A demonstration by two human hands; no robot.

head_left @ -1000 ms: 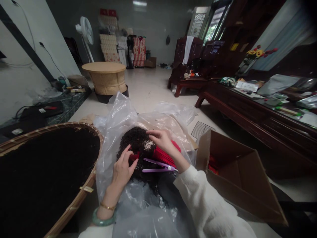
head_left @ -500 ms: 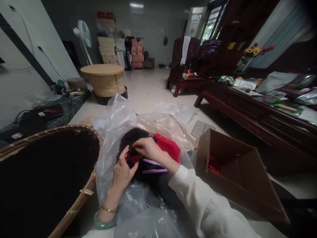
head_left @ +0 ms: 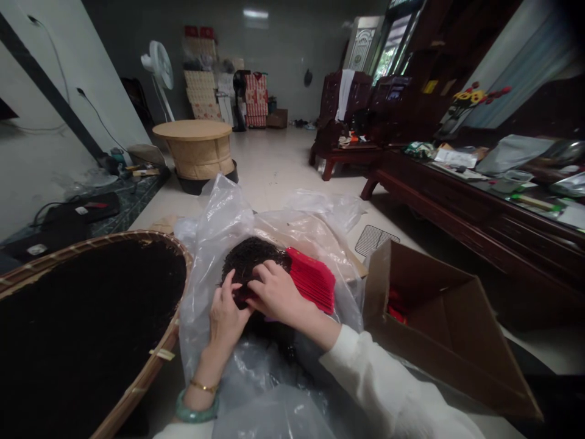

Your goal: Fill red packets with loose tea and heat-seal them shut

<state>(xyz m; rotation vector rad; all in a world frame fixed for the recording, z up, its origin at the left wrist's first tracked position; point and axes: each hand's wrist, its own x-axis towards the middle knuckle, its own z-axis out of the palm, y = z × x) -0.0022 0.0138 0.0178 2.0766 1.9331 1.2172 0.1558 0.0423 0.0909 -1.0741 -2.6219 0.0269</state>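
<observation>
My left hand [head_left: 228, 317] is closed around a small red packet [head_left: 237, 297], thumb and fingers gripping its sides; dark stuff shows at its mouth. From the right, my right hand [head_left: 276, 294] reaches over the packet with its fingertips bent together at its opening. What those fingertips pinch is hidden. Behind both hands lies a heap of dark, curled dried leaves [head_left: 253, 253] on clear plastic sheeting [head_left: 219, 210]. A fanned stack of red packets [head_left: 313, 280] rests to the right of the heap. A bit of purple shows under my right hand.
On the left stands a wide round bamboo tray [head_left: 185, 268] filled with dark leaves. To the right an open cardboard box [head_left: 439, 305] holds some red items. Beyond are a wire rack [head_left: 375, 238], a low dark wooden table [head_left: 457, 213] and a round drum-shaped stand [head_left: 196, 146].
My right hand has lowered from the heap's edge onto the red packet's mouth. The purple-handled thing beneath my right hand is now mostly covered. The view has shifted slightly.
</observation>
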